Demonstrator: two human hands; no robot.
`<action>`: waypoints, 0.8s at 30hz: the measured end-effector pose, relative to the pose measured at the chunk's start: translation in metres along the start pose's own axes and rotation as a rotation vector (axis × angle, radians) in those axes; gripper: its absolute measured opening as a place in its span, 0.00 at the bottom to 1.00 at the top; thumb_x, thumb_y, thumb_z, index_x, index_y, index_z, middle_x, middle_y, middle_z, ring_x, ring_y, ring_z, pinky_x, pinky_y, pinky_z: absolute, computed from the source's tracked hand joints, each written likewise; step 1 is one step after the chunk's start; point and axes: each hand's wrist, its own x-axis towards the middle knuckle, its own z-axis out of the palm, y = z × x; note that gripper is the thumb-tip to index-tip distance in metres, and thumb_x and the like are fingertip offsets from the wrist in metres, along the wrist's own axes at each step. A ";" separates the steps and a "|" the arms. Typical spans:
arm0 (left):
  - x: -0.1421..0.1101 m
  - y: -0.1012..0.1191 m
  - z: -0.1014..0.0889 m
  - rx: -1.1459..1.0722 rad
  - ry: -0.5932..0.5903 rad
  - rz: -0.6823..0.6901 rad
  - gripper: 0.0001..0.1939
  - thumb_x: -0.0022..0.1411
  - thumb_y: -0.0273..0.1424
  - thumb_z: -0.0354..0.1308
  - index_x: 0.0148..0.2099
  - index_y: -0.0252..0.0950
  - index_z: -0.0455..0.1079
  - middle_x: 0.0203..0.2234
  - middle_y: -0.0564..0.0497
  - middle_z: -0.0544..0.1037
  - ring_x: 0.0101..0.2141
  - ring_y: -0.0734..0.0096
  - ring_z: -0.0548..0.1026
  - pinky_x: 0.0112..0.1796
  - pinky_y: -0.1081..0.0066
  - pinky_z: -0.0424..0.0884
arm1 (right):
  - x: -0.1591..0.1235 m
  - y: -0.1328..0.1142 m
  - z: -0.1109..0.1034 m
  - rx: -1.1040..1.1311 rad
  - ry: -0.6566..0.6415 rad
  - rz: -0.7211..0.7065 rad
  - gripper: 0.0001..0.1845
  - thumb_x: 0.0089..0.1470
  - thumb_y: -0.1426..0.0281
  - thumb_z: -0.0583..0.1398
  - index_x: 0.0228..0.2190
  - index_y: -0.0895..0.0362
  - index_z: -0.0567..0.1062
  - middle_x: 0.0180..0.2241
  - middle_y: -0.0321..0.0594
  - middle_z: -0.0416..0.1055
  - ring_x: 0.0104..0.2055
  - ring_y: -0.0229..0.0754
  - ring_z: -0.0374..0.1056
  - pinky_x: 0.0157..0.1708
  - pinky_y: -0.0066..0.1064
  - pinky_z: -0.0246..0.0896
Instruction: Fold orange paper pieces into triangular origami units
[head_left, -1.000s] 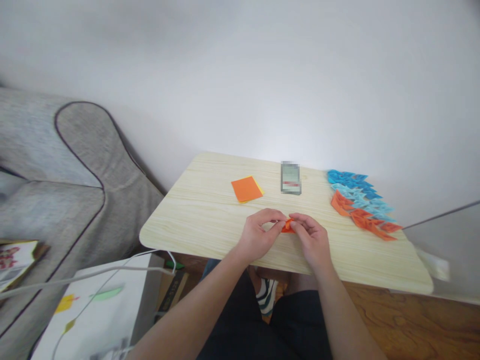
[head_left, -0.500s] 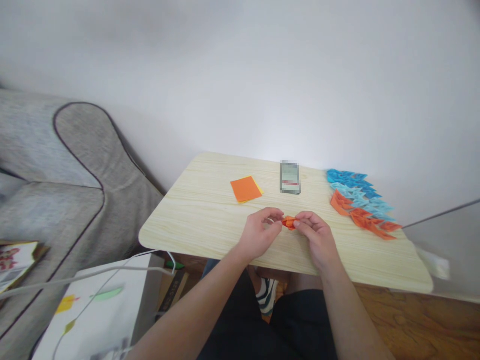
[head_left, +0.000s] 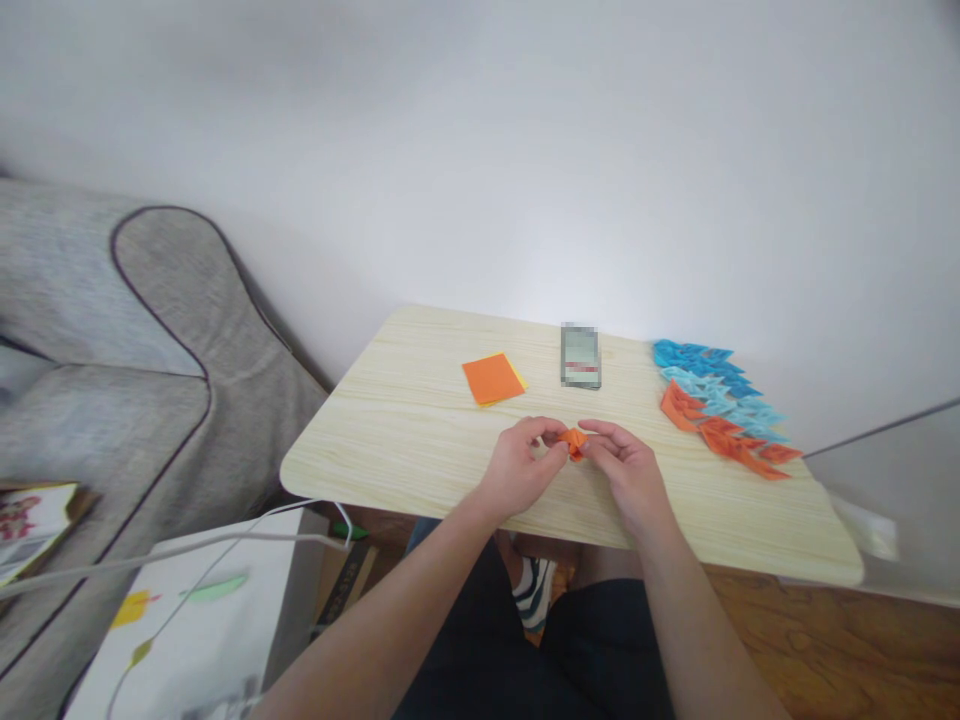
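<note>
Between my two hands is a small folded piece of orange origami paper (head_left: 574,443), just above the table's front half. My left hand (head_left: 523,462) pinches its left end with thumb and fingers. At the other end, my right hand (head_left: 625,470) grips it between thumb and fingertips, the fingers curled loosely. A short stack of square paper (head_left: 494,380), orange over yellow, lies beyond my left hand. On the right, folded paper pieces lie in rows: dark blue (head_left: 705,362), light blue (head_left: 724,393) and orange (head_left: 724,438).
The pale wooden table (head_left: 390,400) stands against a white wall. A phone-like object (head_left: 580,357), blurred out, lies near its back edge. A grey sofa (head_left: 165,330) is at the left, with a white cabinet (head_left: 225,600) and a white cable (head_left: 285,538) near the table's left corner.
The folded orange paper has been turned between my fingers and shows a different side. My right hand drew slightly outward, then came back in. The stack and the rows have not moved.
</note>
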 end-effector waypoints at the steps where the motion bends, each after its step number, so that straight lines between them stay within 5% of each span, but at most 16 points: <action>1: 0.000 0.000 0.000 0.001 0.001 0.002 0.10 0.63 0.28 0.61 0.46 0.37 0.79 0.36 0.51 0.83 0.38 0.69 0.78 0.41 0.70 0.71 | 0.000 0.000 0.001 -0.005 0.002 -0.001 0.16 0.51 0.63 0.72 0.42 0.52 0.83 0.33 0.38 0.83 0.36 0.42 0.77 0.43 0.35 0.68; 24: 0.001 -0.007 0.004 0.116 0.038 0.086 0.14 0.62 0.24 0.62 0.49 0.40 0.79 0.40 0.50 0.83 0.42 0.65 0.78 0.46 0.64 0.74 | -0.002 0.007 0.022 -0.083 0.143 -0.111 0.09 0.53 0.63 0.69 0.33 0.53 0.78 0.31 0.39 0.80 0.34 0.44 0.75 0.38 0.36 0.70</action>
